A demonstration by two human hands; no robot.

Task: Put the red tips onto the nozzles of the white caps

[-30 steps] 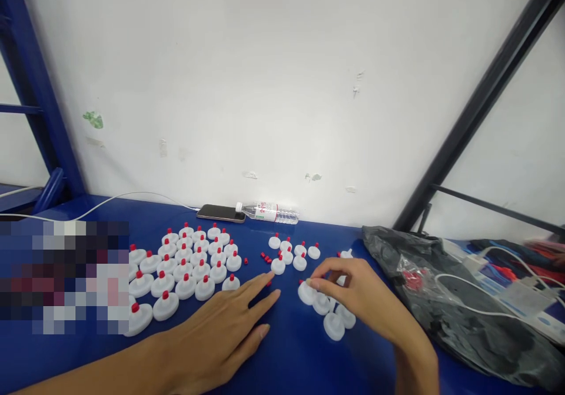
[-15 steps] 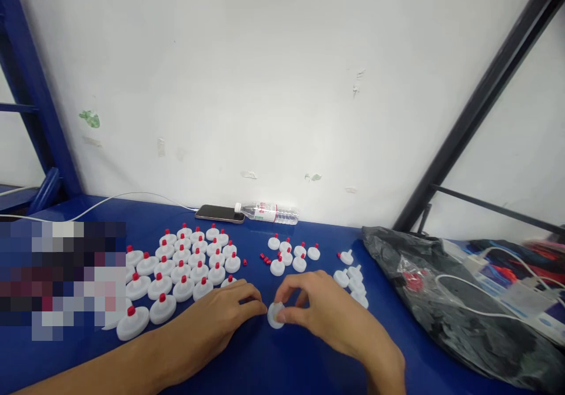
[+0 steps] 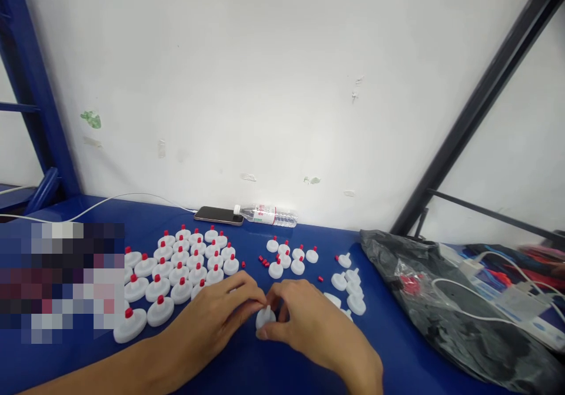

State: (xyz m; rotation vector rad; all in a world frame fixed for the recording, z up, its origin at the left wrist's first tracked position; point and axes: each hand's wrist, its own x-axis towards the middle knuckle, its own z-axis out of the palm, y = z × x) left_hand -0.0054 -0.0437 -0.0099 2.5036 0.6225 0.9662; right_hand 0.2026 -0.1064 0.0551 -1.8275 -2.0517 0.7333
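Note:
A white nozzle cap (image 3: 265, 318) stands on the blue table with its spout up. My right hand (image 3: 315, 321) grips it by the sides between thumb and fingers. My left hand (image 3: 220, 309) is closed, its fingertips pinched together right beside the spout; anything between them is hidden. Left of my hands are many white caps with red tips (image 3: 180, 272), set close together. A smaller group of red-tipped caps (image 3: 285, 258) sits beyond my hands. White caps without red tips (image 3: 353, 289) lie to the right. Small loose red tips (image 3: 263, 261) are scattered between the groups.
Against the wall lie a phone (image 3: 218, 215) on a white cable and a plastic water bottle (image 3: 267, 214) on its side. A black plastic bag (image 3: 424, 301) covers the right side, with a power strip and cables beyond it. Metal frame posts slant at both sides.
My right hand has moved slightly left with the cap, and its spout now shows. My left fingertips have come up to the spout. The view has shifted a little.

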